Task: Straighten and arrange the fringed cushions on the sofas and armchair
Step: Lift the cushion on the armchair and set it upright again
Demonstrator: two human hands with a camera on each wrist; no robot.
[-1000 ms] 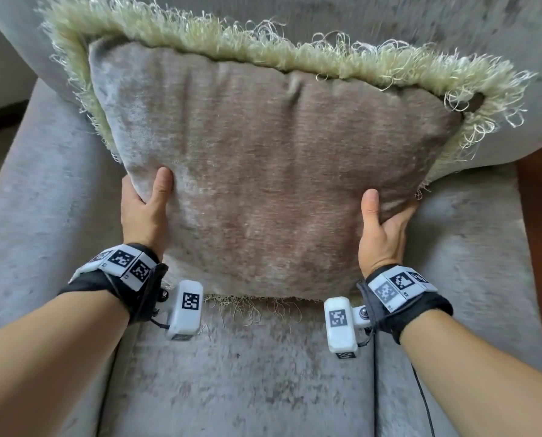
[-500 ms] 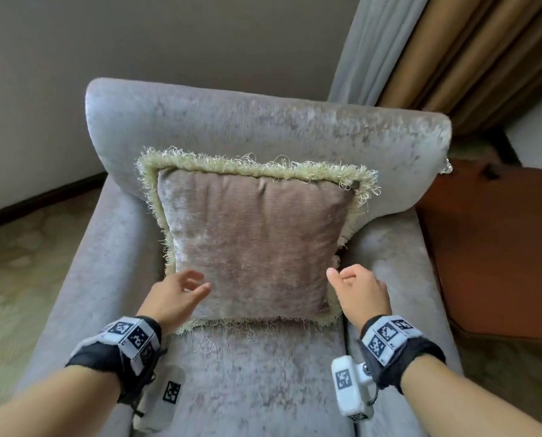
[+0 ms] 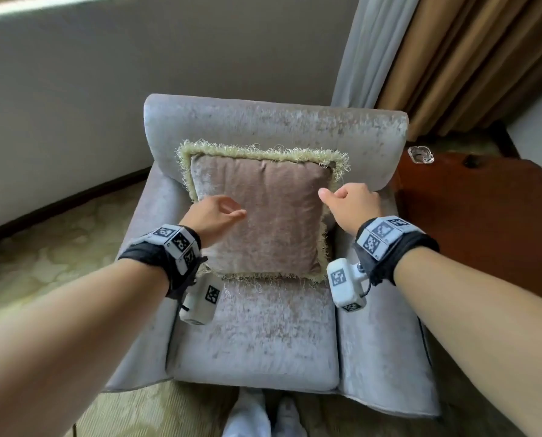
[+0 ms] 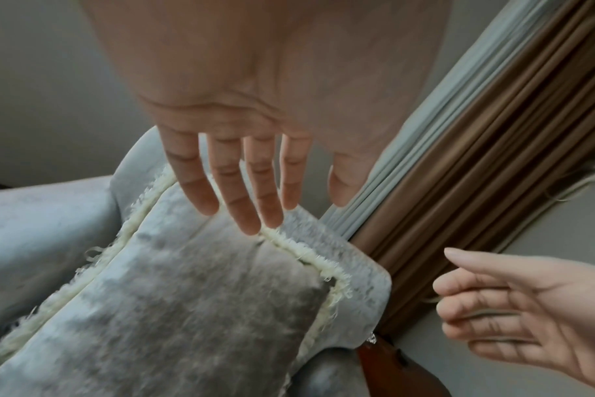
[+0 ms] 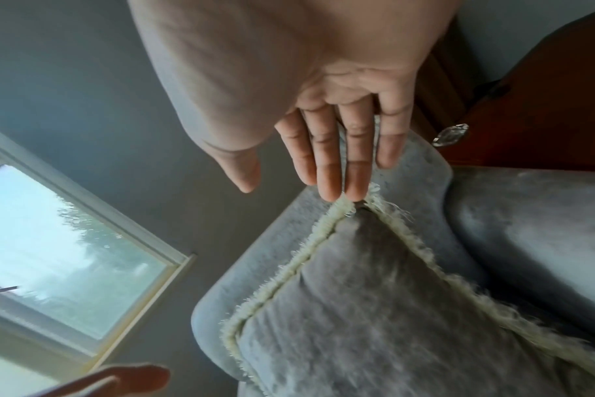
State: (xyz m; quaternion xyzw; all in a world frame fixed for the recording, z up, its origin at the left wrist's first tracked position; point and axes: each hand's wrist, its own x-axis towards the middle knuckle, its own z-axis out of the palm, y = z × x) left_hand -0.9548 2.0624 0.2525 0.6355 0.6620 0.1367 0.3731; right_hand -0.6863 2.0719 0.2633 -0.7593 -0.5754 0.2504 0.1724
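A taupe velvet cushion [image 3: 263, 212] with a pale green fringe stands upright against the back of a grey velvet armchair [image 3: 257, 335], roughly centred on the seat. My left hand [image 3: 219, 212] hovers in front of its left side, fingers relaxed and empty. My right hand [image 3: 348, 200] hovers by its right edge with loose fingers, holding nothing. In the left wrist view the left hand [image 4: 252, 188] has straight spread fingers above the cushion [image 4: 174, 309]. The right wrist view shows the right hand [image 5: 330, 166], fingers extended, above the cushion's corner [image 5: 374, 309].
A reddish wooden side table [image 3: 484, 222] with a glass ashtray [image 3: 420, 154] stands right of the armchair. Grey and tan curtains [image 3: 436, 52] hang behind it. A plain wall is at the back left, patterned carpet [image 3: 42, 257] on the floor. My white-socked feet [image 3: 263, 414] stand before the seat.
Both hands let go of the cushion and drew back and up. My head pulled away, so the whole armchair now shows with the cushion standing against its back.
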